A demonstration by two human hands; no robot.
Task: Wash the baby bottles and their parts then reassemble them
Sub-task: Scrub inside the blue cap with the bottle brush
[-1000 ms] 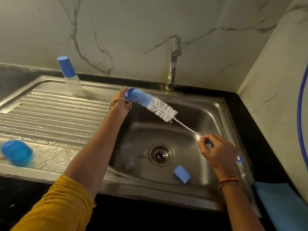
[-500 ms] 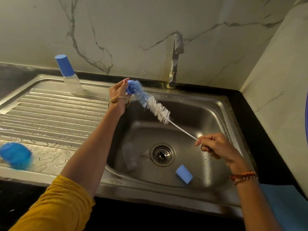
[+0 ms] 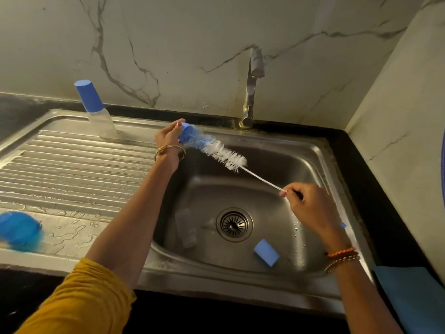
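Above the sink, the left hand grips a small blue cap with a bottle brush pushed into it; the right hand pinches the brush's wire handle. A clear piece, perhaps a bottle, lies blurred in the sink beside a blue cap piece. A capped bottle stands on the sink's drainboard.

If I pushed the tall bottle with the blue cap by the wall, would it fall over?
Probably yes. The capped bottle is tall and narrow and stands on the draining board, so a push near the top would likely tip it. It looks clear and empty, so probably light. The board looks wet nearer the front, so it might slide too.
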